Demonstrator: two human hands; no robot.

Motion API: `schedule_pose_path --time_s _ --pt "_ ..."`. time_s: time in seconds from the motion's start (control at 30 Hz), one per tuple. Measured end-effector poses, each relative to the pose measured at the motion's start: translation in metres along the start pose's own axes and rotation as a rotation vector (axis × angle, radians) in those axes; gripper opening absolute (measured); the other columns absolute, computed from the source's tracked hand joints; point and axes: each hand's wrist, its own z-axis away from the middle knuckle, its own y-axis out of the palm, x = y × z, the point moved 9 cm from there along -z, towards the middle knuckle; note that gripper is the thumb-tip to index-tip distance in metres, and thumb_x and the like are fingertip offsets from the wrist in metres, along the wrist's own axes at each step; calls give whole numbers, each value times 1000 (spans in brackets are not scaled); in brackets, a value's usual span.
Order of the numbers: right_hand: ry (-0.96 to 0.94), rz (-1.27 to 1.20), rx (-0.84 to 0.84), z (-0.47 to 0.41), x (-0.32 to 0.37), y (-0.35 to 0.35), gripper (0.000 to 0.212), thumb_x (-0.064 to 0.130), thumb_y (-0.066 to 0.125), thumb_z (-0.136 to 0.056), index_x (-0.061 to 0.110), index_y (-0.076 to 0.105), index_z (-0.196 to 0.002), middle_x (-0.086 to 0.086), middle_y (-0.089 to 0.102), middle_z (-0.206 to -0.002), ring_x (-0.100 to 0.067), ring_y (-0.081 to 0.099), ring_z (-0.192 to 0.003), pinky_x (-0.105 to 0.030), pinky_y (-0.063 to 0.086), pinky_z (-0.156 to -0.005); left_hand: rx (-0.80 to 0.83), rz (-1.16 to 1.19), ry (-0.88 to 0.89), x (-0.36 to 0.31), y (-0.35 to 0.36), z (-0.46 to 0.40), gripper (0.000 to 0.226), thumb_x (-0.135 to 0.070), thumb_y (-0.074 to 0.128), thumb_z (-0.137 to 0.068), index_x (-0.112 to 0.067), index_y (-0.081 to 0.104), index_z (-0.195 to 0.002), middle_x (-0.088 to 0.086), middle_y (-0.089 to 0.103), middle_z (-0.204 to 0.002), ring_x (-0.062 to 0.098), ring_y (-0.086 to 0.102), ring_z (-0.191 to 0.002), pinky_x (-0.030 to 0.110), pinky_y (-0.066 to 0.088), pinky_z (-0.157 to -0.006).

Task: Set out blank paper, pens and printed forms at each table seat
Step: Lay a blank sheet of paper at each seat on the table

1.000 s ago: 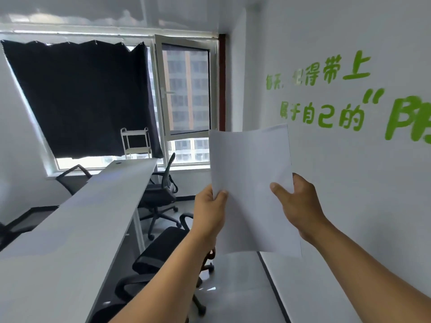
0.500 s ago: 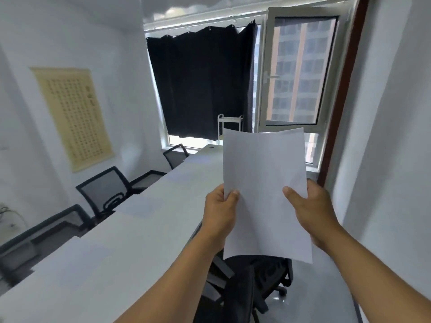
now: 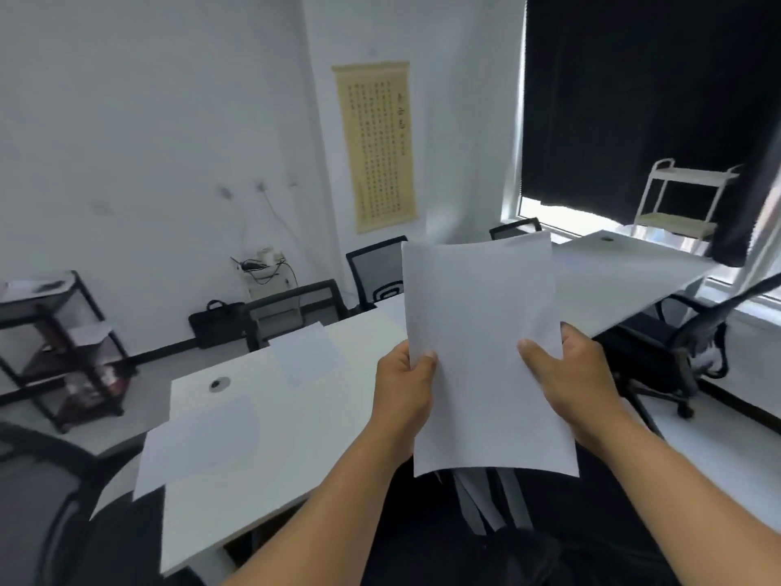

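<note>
At the far left stands a dark, open-framed metal shelf unit; its tiers carry loose papers and some reddish items too blurred to name. Just right of it, a black soft briefcase sits on the floor against the white wall, below a tangle of cables. Mesh-backed black office chairs line the far long edge of the white, smooth-topped table. A flat white sheet lies at the table's near-left corner, overhanging the edge; a second sheet lies near the far edge in front of a chair. A round cable grommet sits between them. On the wall hangs a tall yellowish scroll covered in small dark characters.

Over the table's near edge, the stack of blank paper is held up in the air, thin and slightly bowed. The left hand pinches its left edge, thumb on top. The right hand grips its right edge the same way.

Further right, a black curtain covers the window, with a white two-tier trolley beneath it holding nothing visible.
</note>
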Motion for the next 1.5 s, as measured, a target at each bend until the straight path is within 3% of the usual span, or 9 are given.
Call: schedule_pose_path --time_s 0.1,0.23,0.47,0.63,0.7,0.93,1.2,1.3,1.5 --pt "-15 5 86 -12 -4 21 6 27 69 -103 29 73 -107 11 80 -104 -14 77 -94 -38 63 -78 -78 -8 -14 8 -16 -3 22 -25 56 -114 -27 77 -118 -9 84 -108 21 79 -103 46 67 -93" --pt "-20 3 188 -33 -10 59 5 30 70 -103 29 72 -108 10 79 -106 -17 77 -94 -41 64 -80 -192 -2 -15 16 -44 -7 21 -23 56 -114 -25 77 -116 -10 84 -105 17 80 -99 34 65 -82" --pt "12 -12 394 -47 -33 154 8 27 69 -102 28 73 -109 14 80 -103 -11 78 -90 -39 65 -80 -368 28 -81 58 -107 -18 23 -23 55 -113 -30 77 -118 -15 84 -107 14 80 -100 38 67 -91" --pt "38 -15 495 -67 -54 220 8 25 69 -103 27 73 -108 16 81 -98 -4 78 -81 -31 61 -71 -438 40 -112 82 -148 -49 24 -21 55 -113 -29 77 -115 -17 84 -103 7 81 -91 25 63 -74" --pt "53 -11 526 -78 -65 243 8 25 69 -103 26 74 -109 17 81 -98 -5 78 -82 -30 60 -70 -465 38 -138 94 -160 -64 24 -21 55 -113 -28 78 -117 -14 84 -104 9 82 -91 26 64 -75" --pt "104 9 586 -105 -106 292 7 25 70 -102 26 74 -108 19 81 -98 -9 79 -84 -35 62 -74 -512 36 -203 133 -181 -102 25 -20 55 -111 -26 79 -117 -11 85 -106 14 82 -96 36 67 -85" --pt "185 75 667 -129 -163 337 6 28 70 -100 25 72 -104 13 81 -96 -14 79 -82 -41 65 -79 -541 39 -306 181 -191 -132 22 -22 58 -112 -27 78 -117 -10 85 -107 13 82 -94 34 66 -84" --pt "209 149 631 -133 -194 349 18 28 70 -95 14 59 -91 6 67 -83 -20 62 -70 -36 49 -66 -555 55 -364 210 -198 -137 20 -25 60 -113 -28 77 -122 -12 85 -109 13 82 -97 36 66 -89" --pt "260 155 536 -139 -255 362 15 30 70 -98 25 62 -109 8 68 -107 -19 69 -95 -32 48 -69 -558 115 -422 263 -201 -153 18 -25 66 -110 -24 78 -124 -5 85 -111 22 83 -100 47 67 -94"
